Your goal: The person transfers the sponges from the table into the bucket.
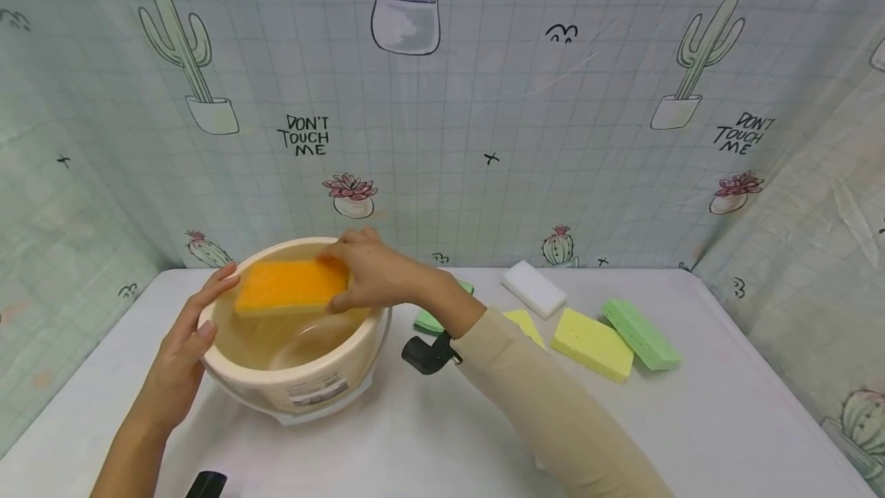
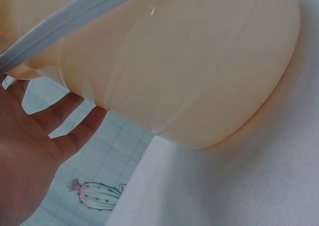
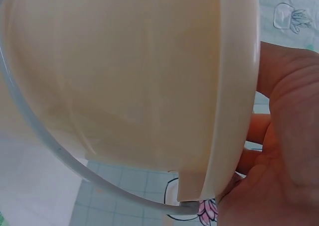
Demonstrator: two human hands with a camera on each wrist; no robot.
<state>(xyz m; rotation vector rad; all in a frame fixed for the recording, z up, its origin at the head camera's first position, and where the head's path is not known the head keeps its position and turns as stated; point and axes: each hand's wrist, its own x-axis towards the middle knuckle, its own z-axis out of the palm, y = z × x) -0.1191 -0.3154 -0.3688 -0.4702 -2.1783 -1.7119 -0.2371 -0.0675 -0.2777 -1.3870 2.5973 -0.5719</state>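
So we've got a cream plastic bucket (image 1: 304, 386) sitting on the white table (image 1: 429, 444), tipped a bit toward us, with a grey wire handle hanging down its outside wall. There's clear water in the bottom of it, and that's all we can see in the bucket.

Our right hand (image 1: 373, 275) is pinching an orange sponge (image 1: 290, 287) by its right end, thumb under, fingers over the top. The sponge is held flat over the bucket's mouth, above the water. We can't tell whether it touches the far rim.

Our left hand (image 1: 183, 352) is against the bucket's left side, fingers fairly straight and spread, tips up at the rim. From the left wrist view the palm looks flat beside the wall, not wrapped around anything.

Off to the right on the table: a white sponge (image 1: 533, 290), a yellow sponge (image 1: 592, 344) and a green sponge (image 1: 641, 333) just beside each other, plus another yellow one and a green one partly hidden behind our right sleeve.
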